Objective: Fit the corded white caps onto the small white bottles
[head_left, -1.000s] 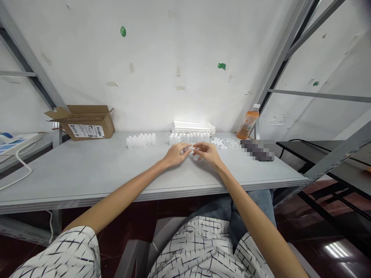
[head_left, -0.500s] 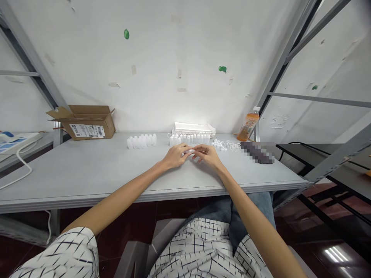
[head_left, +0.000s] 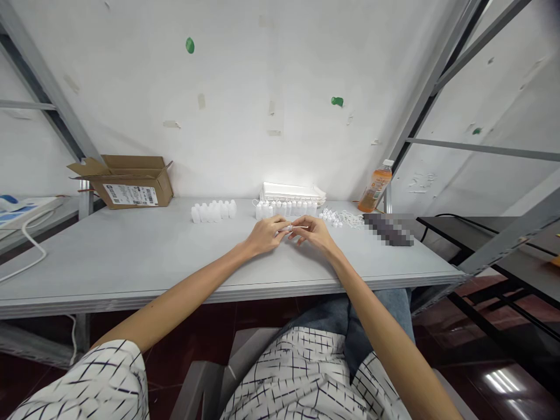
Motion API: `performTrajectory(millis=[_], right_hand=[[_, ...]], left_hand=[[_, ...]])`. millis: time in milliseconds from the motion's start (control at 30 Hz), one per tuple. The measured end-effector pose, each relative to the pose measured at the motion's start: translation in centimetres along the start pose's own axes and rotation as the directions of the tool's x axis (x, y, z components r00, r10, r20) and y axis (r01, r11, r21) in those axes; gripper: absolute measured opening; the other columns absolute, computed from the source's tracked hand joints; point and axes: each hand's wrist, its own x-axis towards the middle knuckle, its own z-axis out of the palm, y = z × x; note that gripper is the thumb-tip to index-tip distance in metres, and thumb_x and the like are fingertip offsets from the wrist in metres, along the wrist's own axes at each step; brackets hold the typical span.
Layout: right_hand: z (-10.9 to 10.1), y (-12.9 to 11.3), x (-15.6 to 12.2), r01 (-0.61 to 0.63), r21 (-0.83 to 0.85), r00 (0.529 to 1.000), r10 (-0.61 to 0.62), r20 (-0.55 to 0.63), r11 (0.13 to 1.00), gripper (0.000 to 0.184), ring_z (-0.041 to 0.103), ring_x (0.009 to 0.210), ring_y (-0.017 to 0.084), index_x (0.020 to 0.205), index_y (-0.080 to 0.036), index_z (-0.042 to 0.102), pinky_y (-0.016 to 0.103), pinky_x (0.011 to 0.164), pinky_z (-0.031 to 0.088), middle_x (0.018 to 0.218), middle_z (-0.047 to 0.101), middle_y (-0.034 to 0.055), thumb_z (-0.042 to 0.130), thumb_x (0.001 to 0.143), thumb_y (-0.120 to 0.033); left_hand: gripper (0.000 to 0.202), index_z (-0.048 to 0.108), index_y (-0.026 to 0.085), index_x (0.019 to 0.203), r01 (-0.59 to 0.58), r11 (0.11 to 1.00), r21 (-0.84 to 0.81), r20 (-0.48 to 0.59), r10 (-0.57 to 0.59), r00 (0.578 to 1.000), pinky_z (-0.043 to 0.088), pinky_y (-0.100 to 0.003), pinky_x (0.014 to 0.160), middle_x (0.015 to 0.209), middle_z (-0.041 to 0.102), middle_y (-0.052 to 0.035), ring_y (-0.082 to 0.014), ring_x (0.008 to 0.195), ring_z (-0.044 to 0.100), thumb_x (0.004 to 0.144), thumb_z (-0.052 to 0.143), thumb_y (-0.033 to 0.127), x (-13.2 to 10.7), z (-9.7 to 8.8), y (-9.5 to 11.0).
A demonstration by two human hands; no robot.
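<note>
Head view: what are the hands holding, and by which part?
The left hand and right hand pinch a small white plastic piece between their fingertips; which part is too small to tell.

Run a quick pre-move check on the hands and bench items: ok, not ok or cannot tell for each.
1. Small white plastic piece pinched between the left hand and right hand: ok.
2. Thin white strand fixed to that piece: cannot tell, too small.
3. Two rows of white plastic bottles upright, none tipped: ok.
4. Heap of small white parts apart from the right hand: ok.
5. Orange-filled drink bottle upright, away from both hands: ok.
</note>
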Motion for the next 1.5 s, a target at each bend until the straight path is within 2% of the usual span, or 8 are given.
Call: performTrajectory(millis=[233, 400, 500, 600, 833, 1067, 1233, 1500], right_hand=[[0.0, -0.2, 0.0, -0.023, 0.060, 1.000, 0.023, 0.011, 0.998, 0.040, 0.069, 0.069, 0.022, 0.077, -0.016, 0.060, 0.028, 0.049, 0.054, 0.076, 0.069, 0.0063, 0.081, 0.059, -0.044], [0.0, 0.0, 0.1, 0.023, 0.057, 0.999, -0.021, -0.026, 0.998, 0.037, 0.068, 0.070, 0.022, 0.079, -0.015, 0.062, 0.030, 0.051, 0.056, 0.074, 0.067, 0.0050, 0.079, 0.062, -0.043], [0.0, 0.5, 0.3, 0.058, -0.013, 0.996, -0.058, -0.074, 0.998, 0.037, 0.068, 0.069, 0.022, 0.080, -0.016, 0.063, 0.030, 0.049, 0.055, 0.072, 0.067, 0.0052, 0.078, 0.061, -0.043], [0.1, 0.9, 0.4, 0.073, -0.090, 0.992, -0.082, -0.098, 0.993, 0.034, 0.068, 0.068, 0.022, 0.081, -0.015, 0.064, 0.030, 0.048, 0.055, 0.069, 0.066, 0.0056, 0.076, 0.063, -0.042], [0.3, 0.6, 0.1, 0.058, -0.118, 0.992, -0.071, -0.101, 0.991, 0.030, 0.068, 0.069, 0.022, 0.085, -0.015, 0.063, 0.029, 0.048, 0.055, 0.079, 0.068, 0.0077, 0.071, 0.067, -0.037], [0.3, 0.8, -0.1, 0.039, -0.128, 0.997, -0.046, -0.057, 0.991, 0.038, 0.069, 0.064, 0.023, 0.098, -0.010, 0.065, 0.030, 0.047, 0.053, 0.081, 0.069, 0.0110, 0.068, 0.073, -0.038], [0.3, 0.5, 0.0, 0.026, -0.070, 1.000, -0.027, -0.006, 0.997, 0.040, 0.069, 0.066, 0.021, 0.091, -0.010, 0.070, 0.026, 0.049, 0.053, 0.083, 0.070, 0.0121, 0.068, 0.073, -0.046], [0.3, -0.1, -0.2, -0.004, -0.085, 0.999, 0.008, 0.038, 0.996, 0.044, 0.070, 0.070, 0.022, 0.094, -0.012, 0.073, 0.027, 0.053, 0.054, 0.087, 0.072, 0.0126, 0.069, 0.073, -0.051]], left_hand=[[0.027, 0.067, 0.020, 0.106, -0.041, 0.999, -0.005, -0.036, 0.041, 0.998, 0.047, -0.029, 0.073, 0.103, 0.066, -0.0071, -0.0178, 0.088, 0.061, 0.091, 0.045, 0.021, -0.1, 0.0, 0.2], [0.028, 0.065, 0.020, 0.112, 0.045, 0.991, -0.126, -0.069, -0.054, 0.996, 0.049, -0.028, 0.069, 0.106, 0.065, -0.0063, -0.0170, 0.085, 0.061, 0.088, 0.051, 0.025, 0.2, 0.1, 0.2], [0.035, 0.062, 0.019, 0.120, 0.123, 0.979, -0.160, -0.031, -0.130, 0.991, 0.050, -0.029, 0.070, 0.106, 0.065, -0.0070, -0.0182, 0.086, 0.061, 0.088, 0.052, 0.031, 0.4, 0.3, -0.2], [0.031, 0.067, 0.018, 0.109, 0.147, 0.980, -0.132, 0.046, -0.142, 0.989, 0.048, -0.030, 0.070, 0.102, 0.067, -0.0071, -0.0191, 0.085, 0.061, 0.090, 0.049, 0.034, 0.4, 0.4, -0.5], [0.028, 0.070, 0.020, 0.094, 0.126, 0.984, -0.122, 0.090, -0.116, 0.989, 0.045, -0.027, 0.068, 0.095, 0.068, -0.0042, -0.0180, 0.083, 0.060, 0.092, 0.046, 0.036, 0.4, 0.0, -0.3], [0.025, 0.067, 0.019, 0.107, 0.106, 0.994, -0.034, 0.034, -0.105, 0.994, 0.045, -0.028, 0.072, 0.098, 0.068, -0.0050, -0.0179, 0.084, 0.062, 0.090, 0.051, 0.029, 0.2, -0.3, -0.2], [0.026, 0.068, 0.021, 0.108, 0.073, 0.997, 0.002, -0.007, -0.073, 0.997, 0.045, -0.027, 0.069, 0.103, 0.068, -0.0042, -0.0167, 0.082, 0.063, 0.090, 0.051, 0.028, 0.2, -0.6, -0.2], [0.023, 0.069, 0.022, 0.105, 0.039, 0.999, 0.030, -0.030, -0.038, 0.999, 0.044, -0.025, 0.065, 0.101, 0.069, -0.0026, -0.0156, 0.082, 0.063, 0.087, 0.055, 0.022, 0.1, -0.1, -0.5]])
